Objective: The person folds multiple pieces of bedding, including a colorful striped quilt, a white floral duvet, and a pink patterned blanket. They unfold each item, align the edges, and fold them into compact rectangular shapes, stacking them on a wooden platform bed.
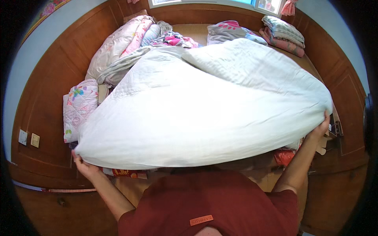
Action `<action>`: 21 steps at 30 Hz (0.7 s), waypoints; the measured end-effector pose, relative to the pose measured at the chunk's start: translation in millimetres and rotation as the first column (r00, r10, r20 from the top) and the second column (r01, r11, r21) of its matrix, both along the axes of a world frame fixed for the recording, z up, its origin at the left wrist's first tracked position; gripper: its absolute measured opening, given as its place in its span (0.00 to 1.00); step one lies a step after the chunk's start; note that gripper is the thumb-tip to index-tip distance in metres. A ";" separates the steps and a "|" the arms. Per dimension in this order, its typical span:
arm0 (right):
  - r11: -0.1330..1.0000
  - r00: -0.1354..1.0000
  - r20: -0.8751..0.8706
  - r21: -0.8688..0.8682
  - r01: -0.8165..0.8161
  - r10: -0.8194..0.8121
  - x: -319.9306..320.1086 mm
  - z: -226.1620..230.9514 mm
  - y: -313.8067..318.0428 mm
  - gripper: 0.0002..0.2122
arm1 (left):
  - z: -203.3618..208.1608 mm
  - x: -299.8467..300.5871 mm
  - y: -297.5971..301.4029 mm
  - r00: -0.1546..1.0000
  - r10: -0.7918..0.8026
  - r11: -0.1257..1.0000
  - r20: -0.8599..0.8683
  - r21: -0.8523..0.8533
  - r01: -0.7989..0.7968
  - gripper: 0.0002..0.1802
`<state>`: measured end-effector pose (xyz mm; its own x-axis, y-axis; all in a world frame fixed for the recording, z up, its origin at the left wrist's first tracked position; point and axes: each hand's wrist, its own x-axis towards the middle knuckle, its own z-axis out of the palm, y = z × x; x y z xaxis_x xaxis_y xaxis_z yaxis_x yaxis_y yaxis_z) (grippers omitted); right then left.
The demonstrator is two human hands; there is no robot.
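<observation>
- One large white cloth, drawn out between both hands in front of the person; near edge hanging in a shallow curve, far right part folded over on itself.
- One left hand, fingers closed on the cloth's near left corner, arm reaching outward.
- One right hand, gripping the cloth's right end, set farther from the person than the left; fingertips partly hidden.
- One folded quilt, white with coloured flower patterns, just beside the cloth's left edge.
- One heap of pale pink and cream bedding, far left, along the wood panelling.
- One grey fabric piece with pink marks, beyond the cloth.
- Two folded textiles, stacked, far right; bluish above pink.
- One red package, partly covered, near the right forearm.
</observation>
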<state>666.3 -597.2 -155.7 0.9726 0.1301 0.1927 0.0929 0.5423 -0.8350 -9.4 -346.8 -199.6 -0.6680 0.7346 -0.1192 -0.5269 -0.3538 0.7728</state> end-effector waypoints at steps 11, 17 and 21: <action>0.989 0.869 -0.490 0.082 0.126 -0.070 84.7 -184.1 -64.7 0.13 | -198.5 -70.6 11.9 0.967 -0.134 0.924 0.217 -0.325 0.201 0.19; 0.986 0.867 -0.476 -0.005 0.167 -0.149 83.0 -188.1 -75.3 0.17 | -213.5 -47.4 -13.6 0.957 -0.162 0.869 0.239 -0.425 0.253 0.21; 0.986 0.864 -0.482 -0.003 0.169 -0.150 70.3 -180.0 -70.6 0.20 | -198.9 -18.1 -26.4 0.912 -0.198 0.856 0.359 -0.390 0.340 0.23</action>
